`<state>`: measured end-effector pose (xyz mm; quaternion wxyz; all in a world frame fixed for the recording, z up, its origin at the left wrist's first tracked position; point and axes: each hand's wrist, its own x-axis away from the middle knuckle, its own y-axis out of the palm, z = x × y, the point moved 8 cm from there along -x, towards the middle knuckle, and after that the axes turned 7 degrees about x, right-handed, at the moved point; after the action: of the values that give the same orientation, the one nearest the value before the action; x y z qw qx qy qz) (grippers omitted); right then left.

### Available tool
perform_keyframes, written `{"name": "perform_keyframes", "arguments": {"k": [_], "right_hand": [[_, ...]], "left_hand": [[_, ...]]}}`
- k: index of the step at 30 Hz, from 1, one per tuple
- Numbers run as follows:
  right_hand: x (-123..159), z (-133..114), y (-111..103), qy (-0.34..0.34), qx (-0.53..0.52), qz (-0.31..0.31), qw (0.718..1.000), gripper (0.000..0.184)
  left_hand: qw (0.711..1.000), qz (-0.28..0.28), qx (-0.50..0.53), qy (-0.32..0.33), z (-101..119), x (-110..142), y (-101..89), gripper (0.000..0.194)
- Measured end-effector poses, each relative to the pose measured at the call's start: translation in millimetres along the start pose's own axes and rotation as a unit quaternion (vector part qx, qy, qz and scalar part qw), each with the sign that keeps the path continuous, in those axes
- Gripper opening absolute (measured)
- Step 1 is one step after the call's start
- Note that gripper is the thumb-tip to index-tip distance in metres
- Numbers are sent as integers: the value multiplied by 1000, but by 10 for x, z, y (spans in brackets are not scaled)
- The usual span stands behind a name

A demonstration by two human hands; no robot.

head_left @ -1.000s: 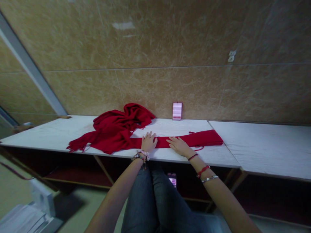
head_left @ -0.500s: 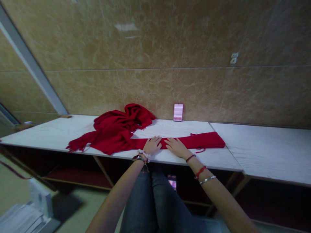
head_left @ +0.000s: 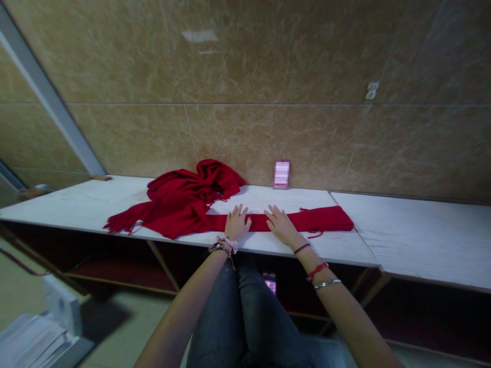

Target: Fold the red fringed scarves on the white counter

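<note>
A red fringed scarf lies across the white counter, its right part folded into a flat, narrow strip. Leftward the strip runs to a loose, crumpled heap of red cloth with fringe hanging at its left end. My left hand rests flat on the strip near the heap, fingers spread. My right hand lies on the same strip a little further right, palm down with its fingers apart. Whether the heap and strip are one piece I cannot tell.
The white counter runs along a tan tiled wall. A blurred-out upright card or phone leans on the wall behind the strip. Dark open shelves lie under the counter. White papers are at lower left.
My hands have moved apart along the strip, the left one slightly leftward and the right one slightly rightward. The scarf keeps its shape; the camera has shifted a little.
</note>
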<state>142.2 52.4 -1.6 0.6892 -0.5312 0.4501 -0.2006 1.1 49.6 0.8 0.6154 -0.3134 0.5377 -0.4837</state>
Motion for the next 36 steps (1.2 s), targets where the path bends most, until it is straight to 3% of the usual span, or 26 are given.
{"name": "perform_keyframes", "arguments": {"k": [2, 4, 9, 13, 16, 19, 21, 22, 27, 30, 31, 33, 36], "right_hand": [[0, -119, 88, -48, -12, -41, 998, 42], [11, -100, 149, -38, -11, -66, 997, 42], [82, 284, 144, 111, 28, -65, 991, 42], [133, 505, 31, 205, 54, -12, 977, 42], [72, 367, -10, 140, 22, 24, 990, 44], [23, 65, 76, 2, -23, -18, 1000, 43], [35, -14, 141, -25, -24, -56, 998, 41], [43, 9, 155, -8, -16, -64, 998, 41], [117, 372, 106, 160, 40, -57, 985, 42], [115, 458, 42, 191, 37, -25, 981, 43], [94, 426, 25, 173, 25, -11, 985, 43], [41, 279, 24, 100, -7, 3, 995, 44], [18, 34, 119, -9, -38, -38, 998, 43]], "left_hand": [[994, -63, 16, 86, 141, 6, 106, 44], [989, -95, 13, 109, 182, 14, 173, 42], [996, -64, -6, 57, 97, 6, 171, 42], [998, -5, -16, -57, -95, 16, 70, 42], [995, 29, -17, -89, -145, 24, -16, 44], [999, -20, 10, 26, 48, 3, 49, 45], [994, -65, 21, 79, 140, 14, 130, 43], [994, -70, 19, 76, 135, 14, 150, 42], [995, 16, -17, -95, -147, 35, 39, 39], [987, 46, -24, -153, -225, 72, -49, 43], [988, 51, -21, -142, -202, 68, -72, 45], [998, 34, -4, -61, -65, 34, -59, 47], [996, -47, 22, 75, 161, 29, 81, 43]]}}
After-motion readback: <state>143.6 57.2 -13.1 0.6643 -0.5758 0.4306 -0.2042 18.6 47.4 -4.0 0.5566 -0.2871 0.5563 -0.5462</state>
